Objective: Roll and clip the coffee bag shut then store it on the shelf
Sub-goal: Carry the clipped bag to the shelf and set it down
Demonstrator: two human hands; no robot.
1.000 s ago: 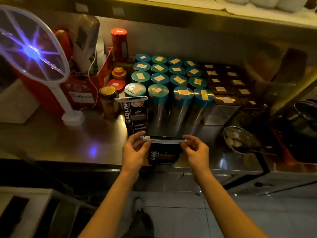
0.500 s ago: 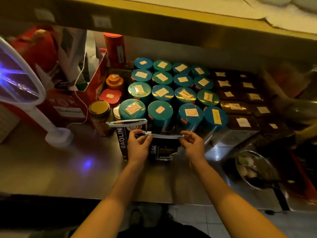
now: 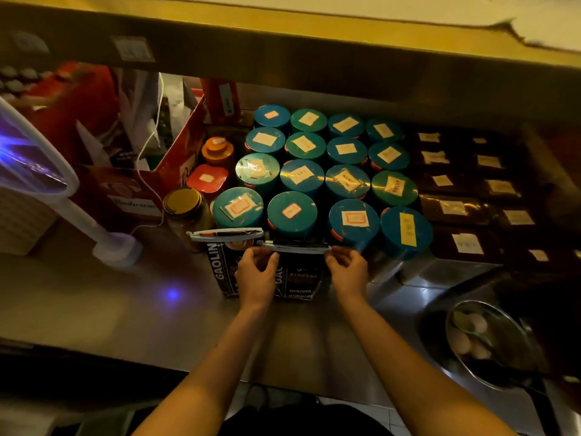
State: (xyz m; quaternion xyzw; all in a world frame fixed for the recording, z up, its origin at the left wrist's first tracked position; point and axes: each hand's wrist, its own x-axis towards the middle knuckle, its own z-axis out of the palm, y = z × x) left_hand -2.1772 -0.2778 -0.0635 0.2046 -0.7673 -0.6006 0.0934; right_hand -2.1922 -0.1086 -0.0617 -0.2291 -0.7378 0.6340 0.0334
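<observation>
Since a moment ago we have brought the coffee bag (image 3: 298, 278) forward onto the shelf (image 3: 125, 309), beside another clipped bag (image 3: 220, 265). Our left hand (image 3: 256, 275) and right hand (image 3: 347, 272) pinch its clip (image 3: 295, 247) ends.

Legible text is limited to the two coffee bags. The clipped coffee bag (image 3: 221, 269) standing just left of the left hand (image 3: 256, 278) reads "GAOLIN" in white letters running up its side. The held coffee bag (image 3: 298, 280), between both hands, shows "GA" beside the left hand and small lower lines, apparently "COFFEE". The red box (image 3: 135, 199) carries a white script label, not readable. Paper labels on the teal canister lids (image 3: 292, 212) are too blurred to read.
</observation>
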